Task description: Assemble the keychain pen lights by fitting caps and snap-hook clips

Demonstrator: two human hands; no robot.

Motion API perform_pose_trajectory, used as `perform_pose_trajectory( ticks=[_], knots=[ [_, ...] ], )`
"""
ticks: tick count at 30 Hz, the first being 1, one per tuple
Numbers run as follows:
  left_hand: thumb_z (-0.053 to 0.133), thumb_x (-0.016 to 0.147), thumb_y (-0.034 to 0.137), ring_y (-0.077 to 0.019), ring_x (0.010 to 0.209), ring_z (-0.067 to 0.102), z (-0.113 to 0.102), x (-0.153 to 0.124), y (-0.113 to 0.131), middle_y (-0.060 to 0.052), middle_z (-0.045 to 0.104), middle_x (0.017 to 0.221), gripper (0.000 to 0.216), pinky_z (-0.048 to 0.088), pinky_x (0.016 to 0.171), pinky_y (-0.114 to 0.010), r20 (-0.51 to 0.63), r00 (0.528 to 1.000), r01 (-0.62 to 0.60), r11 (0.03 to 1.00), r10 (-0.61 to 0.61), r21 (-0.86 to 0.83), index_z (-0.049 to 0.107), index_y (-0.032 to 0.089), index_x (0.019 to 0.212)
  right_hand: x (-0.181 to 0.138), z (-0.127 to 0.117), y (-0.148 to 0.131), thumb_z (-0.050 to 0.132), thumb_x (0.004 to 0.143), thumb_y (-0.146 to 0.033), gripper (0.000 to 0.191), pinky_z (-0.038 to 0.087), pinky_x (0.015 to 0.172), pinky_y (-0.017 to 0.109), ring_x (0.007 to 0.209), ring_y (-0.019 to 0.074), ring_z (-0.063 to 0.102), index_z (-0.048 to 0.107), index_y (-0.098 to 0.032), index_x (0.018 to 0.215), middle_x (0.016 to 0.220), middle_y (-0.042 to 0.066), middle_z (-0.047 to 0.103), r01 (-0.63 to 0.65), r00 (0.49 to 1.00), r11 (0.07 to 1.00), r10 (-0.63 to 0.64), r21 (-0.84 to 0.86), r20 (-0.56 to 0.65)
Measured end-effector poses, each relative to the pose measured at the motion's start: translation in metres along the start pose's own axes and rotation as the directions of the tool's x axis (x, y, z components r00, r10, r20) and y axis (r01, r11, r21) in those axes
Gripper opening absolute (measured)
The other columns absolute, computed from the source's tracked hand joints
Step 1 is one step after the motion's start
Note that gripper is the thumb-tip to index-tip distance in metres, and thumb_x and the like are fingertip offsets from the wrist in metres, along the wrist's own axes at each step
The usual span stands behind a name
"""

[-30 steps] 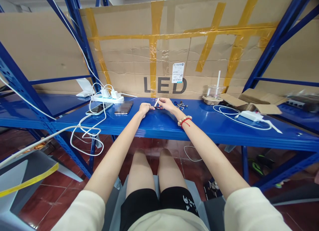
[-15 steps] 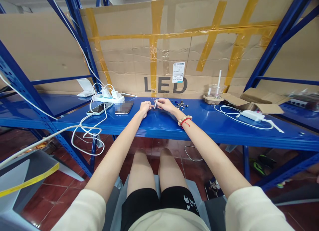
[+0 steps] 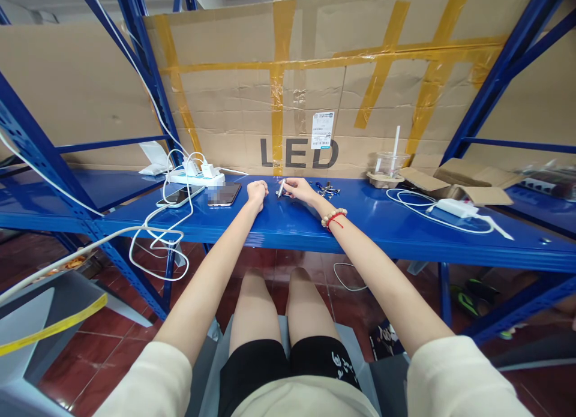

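My right hand (image 3: 300,189) rests on the blue metal shelf (image 3: 369,225) and pinches a small silver pen-like tool (image 3: 281,188), tip down on the surface. My left hand (image 3: 258,192) lies just left of the tool with its fingers curled into a loose fist; whether it holds anything is hidden. A bead bracelet with a red string (image 3: 333,216) sits on my right wrist. A little pile of small blue and metal parts (image 3: 327,189) lies just right of my right hand.
Two phones (image 3: 180,195) (image 3: 224,194) lie left of my hands beside a white power strip (image 3: 196,177) with trailing cables. A plastic cup with a straw (image 3: 388,164), a white adapter with cord (image 3: 452,208) and an open carton (image 3: 468,186) stand right. Taped cardboard backs the shelf.
My left hand has drawn a little away from the tool and curled tighter. The right hand has tipped the silver tool more upright; the arms have barely moved.
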State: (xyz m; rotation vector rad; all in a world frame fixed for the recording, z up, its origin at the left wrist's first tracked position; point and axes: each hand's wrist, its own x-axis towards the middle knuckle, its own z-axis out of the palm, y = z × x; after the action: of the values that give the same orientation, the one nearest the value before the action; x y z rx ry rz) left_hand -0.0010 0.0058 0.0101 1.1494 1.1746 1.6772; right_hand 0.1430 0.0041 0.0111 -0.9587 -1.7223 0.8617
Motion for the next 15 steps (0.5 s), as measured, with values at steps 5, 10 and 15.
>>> perform_pose_trajectory(
  ticks=[5, 10, 15],
  knots=[
    [0.035, 0.052, 0.004, -0.0019, 0.032, 0.029, 0.001, -0.009, 0.008, 0.009, 0.029, 0.032, 0.015, 0.043, 0.05, -0.018, 0.054, 0.996, 0.066, 0.997, -0.064, -0.038, 0.036, 0.016, 0.043, -0.003, 0.0, -0.003, 0.059, 0.081, -0.021, 0.016, 0.044, 0.042, 0.014, 0.054, 0.0067, 0.047, 0.065, -0.014, 0.094, 0.067, 0.002, 0.059, -0.054, 0.999, 0.998, 0.054, -0.01, 0.0],
    [0.034, 0.049, 0.002, -0.0033, 0.03, 0.028, 0.0, -0.011, 0.008, 0.007, 0.034, 0.031, 0.016, 0.022, 0.039, -0.016, 0.021, 0.999, 0.023, 0.998, -0.025, 0.067, 0.039, 0.016, 0.042, -0.008, 0.0, -0.009, 0.06, 0.082, -0.024, 0.018, 0.044, 0.04, 0.013, 0.054, 0.007, 0.047, 0.066, -0.014, 0.095, 0.066, 0.002, 0.058, -0.087, 0.996, 0.996, 0.087, -0.03, 0.0],
    [0.034, 0.047, 0.001, -0.0057, 0.034, 0.034, -0.002, -0.008, 0.0, 0.005, 0.04, 0.032, 0.022, 0.027, 0.044, -0.019, 0.193, 0.97, -0.203, 0.932, 0.149, 0.3, 0.047, 0.015, 0.037, -0.011, 0.001, -0.013, 0.058, 0.082, -0.021, 0.015, 0.043, 0.038, 0.014, 0.055, 0.0077, 0.048, 0.067, -0.014, 0.093, 0.067, 0.002, 0.058, -0.086, 0.996, 0.994, 0.086, -0.067, -0.005]
  ],
)
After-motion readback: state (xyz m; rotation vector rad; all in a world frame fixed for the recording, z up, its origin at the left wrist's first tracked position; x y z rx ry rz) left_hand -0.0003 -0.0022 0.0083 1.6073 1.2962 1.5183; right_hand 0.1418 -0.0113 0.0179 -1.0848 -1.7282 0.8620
